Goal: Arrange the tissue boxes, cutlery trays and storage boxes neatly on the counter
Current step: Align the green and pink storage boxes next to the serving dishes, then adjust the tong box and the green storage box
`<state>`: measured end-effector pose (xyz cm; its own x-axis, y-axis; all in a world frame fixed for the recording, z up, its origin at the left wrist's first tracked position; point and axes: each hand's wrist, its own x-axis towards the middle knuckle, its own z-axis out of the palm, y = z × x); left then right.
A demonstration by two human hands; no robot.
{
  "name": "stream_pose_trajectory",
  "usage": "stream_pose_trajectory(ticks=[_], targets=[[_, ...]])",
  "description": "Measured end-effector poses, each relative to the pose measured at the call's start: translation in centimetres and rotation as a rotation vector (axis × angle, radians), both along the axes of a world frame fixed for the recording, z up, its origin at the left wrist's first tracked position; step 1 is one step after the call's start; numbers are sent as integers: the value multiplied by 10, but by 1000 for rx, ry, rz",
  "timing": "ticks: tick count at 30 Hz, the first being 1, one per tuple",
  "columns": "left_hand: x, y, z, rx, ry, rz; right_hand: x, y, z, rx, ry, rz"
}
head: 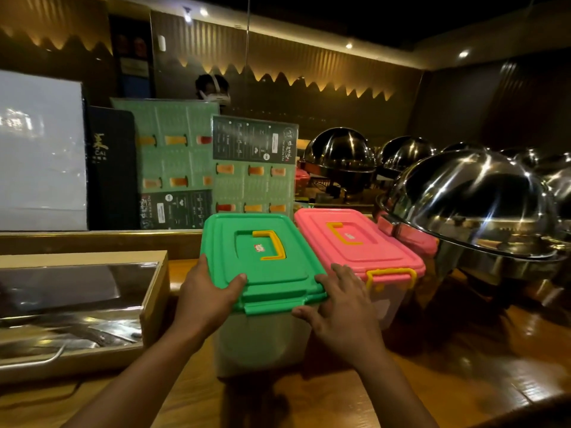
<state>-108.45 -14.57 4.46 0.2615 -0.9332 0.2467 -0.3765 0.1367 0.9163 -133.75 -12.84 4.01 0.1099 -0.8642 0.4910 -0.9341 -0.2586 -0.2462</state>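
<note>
The room was dim, its dark ribbed wall [309, 54] edged by a warm, zigzag strip of light [309, 83], with small ceiling spotlights [463, 54] above. A glossy wooden surface [463, 381] carried polished steel dome lids [472, 193] at right. Green menu sheets [253, 183] and a white panel [40, 149] stood behind.

Counter layout: two boxes at centre.
On the counter [432, 366], the left storage box [262, 257] is set just beside the right storage box [355, 242]. The cutlery tray [154, 304] is placed to their left, the domed food warmers [472, 196] to their right, and the menu cards [253, 168] are stood behind. The near corners of the left box are held by the left hand [207, 291] and touched by the right hand [343, 307].
</note>
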Motion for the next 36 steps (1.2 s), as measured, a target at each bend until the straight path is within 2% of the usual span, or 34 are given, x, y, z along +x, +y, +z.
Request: stream_pose_trajectory(ticks=[3,10,21,31,33,36], targets=[[-3,-13,-2,11,8,-9,-5,-11,5,19,28,-24],[-2,-34,-6,1,17,-31,-8,-28,5,83,-52,9],[5,-46,-5,46,92,-60,-6,-45,-9,-44,-94,27],[10,-28,11,89,69,-122,-3,-43,0,-9,14,27],[25,-17,8,114,61,-95,10,-36,4,-65,-58,59],[68,-2,-1,73,-47,-29,51,-19,11,-207,-218,198]])
